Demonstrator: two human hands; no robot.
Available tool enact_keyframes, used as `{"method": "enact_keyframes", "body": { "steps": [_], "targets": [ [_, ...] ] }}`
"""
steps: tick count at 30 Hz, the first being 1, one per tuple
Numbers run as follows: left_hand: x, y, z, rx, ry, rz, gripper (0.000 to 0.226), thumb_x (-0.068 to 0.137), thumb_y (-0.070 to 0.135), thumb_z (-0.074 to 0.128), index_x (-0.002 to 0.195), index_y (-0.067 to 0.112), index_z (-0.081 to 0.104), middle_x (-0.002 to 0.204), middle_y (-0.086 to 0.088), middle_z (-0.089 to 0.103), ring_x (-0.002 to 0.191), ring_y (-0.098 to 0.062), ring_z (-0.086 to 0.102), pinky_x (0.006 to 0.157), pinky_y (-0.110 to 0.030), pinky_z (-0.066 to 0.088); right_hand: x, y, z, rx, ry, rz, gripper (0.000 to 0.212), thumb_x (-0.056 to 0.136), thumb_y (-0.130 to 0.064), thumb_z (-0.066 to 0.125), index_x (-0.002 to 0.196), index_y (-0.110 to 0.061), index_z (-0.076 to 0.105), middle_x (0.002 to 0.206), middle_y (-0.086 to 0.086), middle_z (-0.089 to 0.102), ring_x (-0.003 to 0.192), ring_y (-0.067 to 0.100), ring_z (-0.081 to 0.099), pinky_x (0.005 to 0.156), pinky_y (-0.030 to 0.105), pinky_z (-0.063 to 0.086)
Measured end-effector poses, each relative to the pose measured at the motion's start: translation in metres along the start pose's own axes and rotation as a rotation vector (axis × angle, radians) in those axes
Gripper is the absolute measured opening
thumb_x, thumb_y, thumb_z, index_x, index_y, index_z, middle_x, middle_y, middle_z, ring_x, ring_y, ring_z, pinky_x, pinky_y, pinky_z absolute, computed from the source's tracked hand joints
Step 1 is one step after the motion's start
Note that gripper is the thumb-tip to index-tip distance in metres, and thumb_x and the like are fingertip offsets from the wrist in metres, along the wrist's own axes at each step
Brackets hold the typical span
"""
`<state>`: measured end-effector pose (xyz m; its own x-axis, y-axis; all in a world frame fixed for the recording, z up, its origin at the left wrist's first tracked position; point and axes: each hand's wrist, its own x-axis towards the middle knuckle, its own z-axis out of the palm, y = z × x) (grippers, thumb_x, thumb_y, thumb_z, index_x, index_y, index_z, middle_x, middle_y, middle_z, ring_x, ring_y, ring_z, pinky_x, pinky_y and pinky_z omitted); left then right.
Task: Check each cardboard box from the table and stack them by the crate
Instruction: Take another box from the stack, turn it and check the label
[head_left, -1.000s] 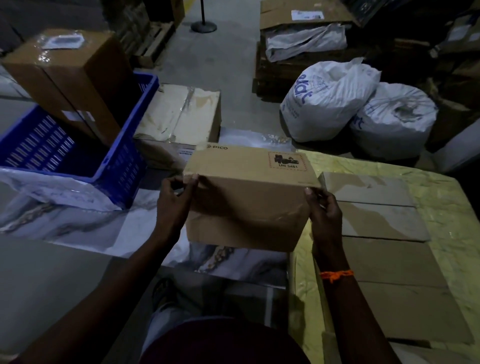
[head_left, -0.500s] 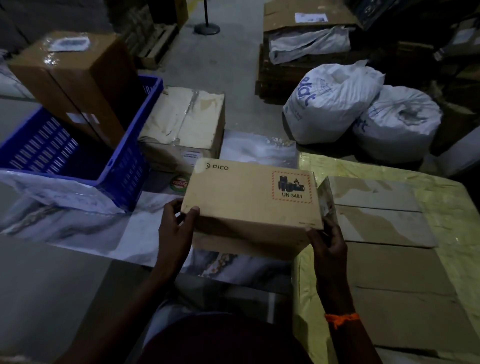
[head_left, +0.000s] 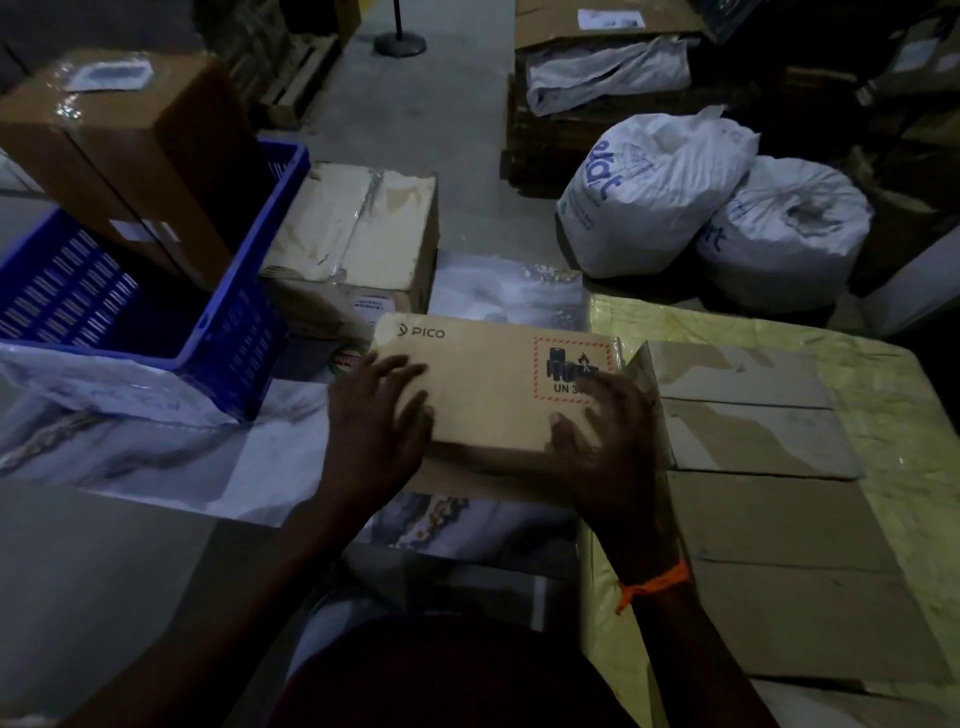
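A flat brown cardboard box (head_left: 483, 384) marked PICO, with a red-bordered hazard label, lies between the blue crate (head_left: 244, 332) and the table (head_left: 779, 332). My left hand (head_left: 376, 415) rests palm down on its left part, fingers spread. My right hand (head_left: 605, 431) lies on its right part, over the label, thumb at the near edge. Both hands press on the box top rather than wrap it. Several more flat cardboard boxes (head_left: 753, 431) lie in a row on the yellow-covered table, right of my hands.
A large taped brown box (head_left: 119, 150) stands tilted in the crate. A worn cardboard box (head_left: 358, 234) sits on the floor behind the PICO box. Two white sacks (head_left: 654, 192) lie at the back right. A marble-patterned sheet (head_left: 156, 457) covers the floor.
The PICO box was held up on edge, then tipped flat and lowered away from me. My hands shifted from its sides onto its top face.
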<state>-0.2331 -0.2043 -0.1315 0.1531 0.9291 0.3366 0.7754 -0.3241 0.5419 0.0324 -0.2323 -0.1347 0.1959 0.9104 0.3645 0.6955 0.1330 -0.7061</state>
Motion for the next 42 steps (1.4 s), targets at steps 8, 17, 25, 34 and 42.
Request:
{"method": "enact_keyframes", "body": {
  "steps": [8,17,25,34,42],
  "targets": [
    [0.04,0.002,0.026,0.133,-0.199,0.226,0.035,0.099,0.039,0.053,0.123,0.018,0.068,0.128,-0.006,0.061,0.118,-0.031,0.057,0.097,-0.053,0.044,0.031,-0.031,0.051,-0.347,-0.42,-0.191,0.053,0.101,-0.04,0.042,0.143,-0.012,0.057,0.152,0.01,0.051,0.144,0.029,0.041,0.12,0.055,0.029],
    [0.047,0.0,0.017,0.193,-0.273,0.326,0.036,0.099,0.04,0.053,0.121,0.016,0.068,0.126,-0.009,0.061,0.112,-0.032,0.058,0.091,-0.043,0.045,0.036,-0.027,0.045,-0.344,-0.506,-0.193,0.056,0.102,-0.044,0.035,0.149,-0.017,0.052,0.159,0.005,0.044,0.151,0.025,0.033,0.124,0.049,0.021],
    [0.006,-0.03,-0.001,0.362,-0.407,0.318,0.066,0.107,0.056,0.013,0.16,0.019,0.028,0.167,-0.005,0.022,0.155,-0.025,0.021,0.123,-0.051,0.018,0.012,0.005,0.009,-0.612,-0.52,-0.227,0.072,0.102,-0.068,0.013,0.163,-0.032,0.022,0.172,-0.001,0.015,0.158,0.023,0.013,0.124,0.057,0.016],
    [0.008,-0.031,0.002,0.355,-0.386,0.338,0.064,0.108,0.053,0.013,0.16,0.019,0.027,0.168,-0.007,0.021,0.155,-0.031,0.02,0.12,-0.059,0.023,0.017,0.002,0.011,-0.636,-0.587,-0.173,0.079,0.095,-0.076,-0.003,0.164,-0.037,0.006,0.172,-0.003,-0.003,0.159,0.023,0.0,0.125,0.057,0.004],
    [0.018,-0.026,0.009,0.152,-0.364,-0.098,0.101,0.091,0.078,0.03,0.162,0.012,0.002,0.169,-0.015,-0.003,0.156,-0.033,-0.003,0.124,-0.054,0.011,0.036,-0.001,0.008,-0.471,-0.464,0.188,0.099,0.091,-0.079,0.042,0.164,-0.029,-0.001,0.172,0.01,-0.004,0.157,0.032,0.001,0.123,0.056,0.01]
  ]
}}
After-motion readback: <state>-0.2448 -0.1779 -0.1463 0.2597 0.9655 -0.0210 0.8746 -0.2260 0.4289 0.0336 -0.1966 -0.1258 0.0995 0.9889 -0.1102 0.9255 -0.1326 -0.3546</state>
